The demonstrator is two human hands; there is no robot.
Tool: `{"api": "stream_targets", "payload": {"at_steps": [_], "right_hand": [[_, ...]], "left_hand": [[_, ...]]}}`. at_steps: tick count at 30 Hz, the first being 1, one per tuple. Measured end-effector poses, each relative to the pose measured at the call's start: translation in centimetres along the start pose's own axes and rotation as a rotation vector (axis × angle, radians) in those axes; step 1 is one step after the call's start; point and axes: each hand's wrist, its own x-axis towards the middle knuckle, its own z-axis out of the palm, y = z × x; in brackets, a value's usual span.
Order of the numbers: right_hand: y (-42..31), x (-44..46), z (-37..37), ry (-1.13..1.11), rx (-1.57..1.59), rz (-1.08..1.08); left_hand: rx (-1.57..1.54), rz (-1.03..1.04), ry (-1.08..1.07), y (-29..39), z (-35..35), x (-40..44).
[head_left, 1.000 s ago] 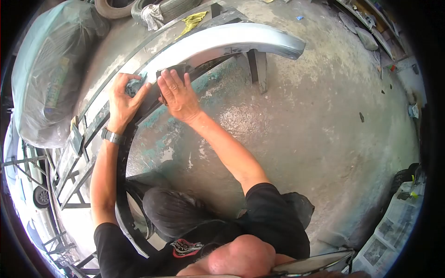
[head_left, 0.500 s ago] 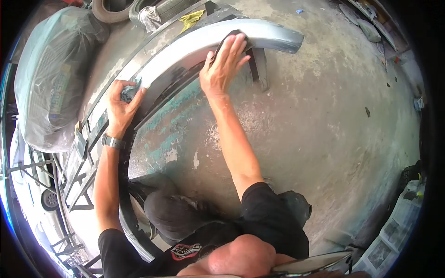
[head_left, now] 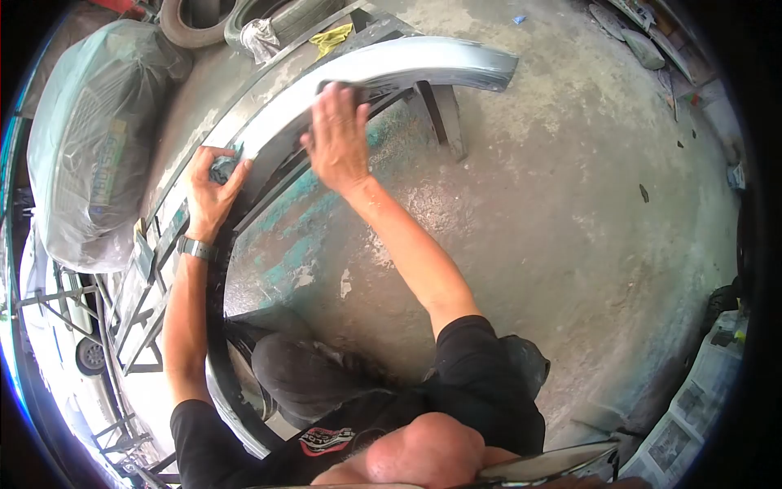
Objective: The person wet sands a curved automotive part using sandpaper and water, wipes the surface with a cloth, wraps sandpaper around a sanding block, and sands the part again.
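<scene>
Head view: hand-rubbing of a curved panel (head_left: 285, 112), pale silver-white. The panel lies along a dark metal stand (head_left: 441, 118); its far end juts beyond the stand's far right leg, and its near end sweeps round beside the person's knees. The right hand (head_left: 340, 152) is laid flat, fingers extended rather than wrapped, over a dark pad (head_left: 327, 84) at the panel's inner edge; motion blur and the fingers hide most of the pad, so its kind cannot be told with certainty. The left hand (head_left: 210, 189) grasps a crumpled blue-grey cloth (head_left: 222, 169) between thumb and curled fingers, resting on the panel nearer the person. A yellow cloth (head_left: 331, 39) hangs at the stand's far edge, with tyres (head_left: 173, 26) on the floor (head_left: 538, 204) beyond. The step in hand appears to be smoothing the panel's face. A further stroke would call for a flat palm, even pressure along the curve, and the left hand steadying the panel, its cloth ready for wiping.
</scene>
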Motion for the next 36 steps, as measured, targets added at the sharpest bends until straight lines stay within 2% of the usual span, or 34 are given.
{"api": "stream_targets", "payload": {"at_steps": [3, 4, 5, 7, 9, 10, 13, 15, 17, 19, 21, 23, 24, 27, 30, 31, 33, 36], "right_hand": [[4.6, 0.0, -1.7, -0.056, -0.327, -0.187], [6.8, 1.0, -2.8, 0.052, -0.359, -0.077], [7.7, 2.2, -4.4, 0.084, -0.365, 0.128], [5.6, 2.7, -4.7, 0.089, -0.366, 0.337], [3.4, 1.5, -2.0, 0.071, -0.097, 0.099], [2.1, 0.8, -1.2, -0.013, -0.048, -0.047], [6.5, 1.3, -3.9, -0.088, -0.452, -0.18], [8.3, 2.6, -6.4, 0.017, -0.525, 0.222], [6.4, 2.4, -4.8, 0.087, -0.374, 0.287], [4.7, 0.6, -1.0, -0.004, -0.162, -0.013], [5.2, -0.1, -1.8, -0.174, -0.151, -0.132], [8.9, 1.4, -4.9, 0.008, -0.378, -0.105], [10.1, 2.0, -6.1, 0.093, -0.347, 0.048], [6.7, 1.6, -3.9, 0.213, -0.241, 0.171], [1.0, -1.6, 0.1, -0.167, 0.118, -0.103], [-0.3, -2.6, -0.8, -0.344, 0.09, -0.135], [-1.6, -4.8, -1.7, -0.199, 0.056, -0.022], [-2.9, -6.2, -4.3, 0.106, 0.152, 0.382]], "left_hand": [[-0.015, 0.021, 0.002, 0.0, 0.0, 0.1], [-0.023, 0.032, 0.004, 0.1, 0.1, 0.2], [-0.031, 0.042, 0.004, 0.0, -0.1, 0.1], [-0.01, 0.037, -0.006, -0.1, -0.1, -0.1], [-0.018, 0.044, 0.002, 0.1, 0.1, 0.2], [-0.03, 0.042, 0.005, 0.0, 0.0, 0.2], [-0.032, 0.063, 0.014, 0.0, 0.0, 0.4], [-0.024, 0.051, 0.003, 0.0, -0.3, -0.1], [-0.027, 0.039, -0.003, 0.3, -0.1, 0.2], [-0.048, 0.037, -0.008, 0.3, -0.2, 0.3], [-0.049, 0.026, -0.006, 0.1, -0.2, 0.2], [-0.05, 0.042, 0.0, 0.3, -0.2, 0.4], [-0.048, 0.041, 0.004, 0.2, -0.3, 0.2], [-0.007, -0.002, -0.057, 0.2, -0.4, 0.1], [-0.041, -0.039, 0.0, -0.3, 0.0, 0.5], [-0.044, -0.026, 0.003, -0.5, 0.1, 0.6], [-0.045, -0.011, 0.016, -0.7, 0.0, 0.5], [-0.018, -0.021, 0.035, -0.7, 0.4, 0.6]]}}
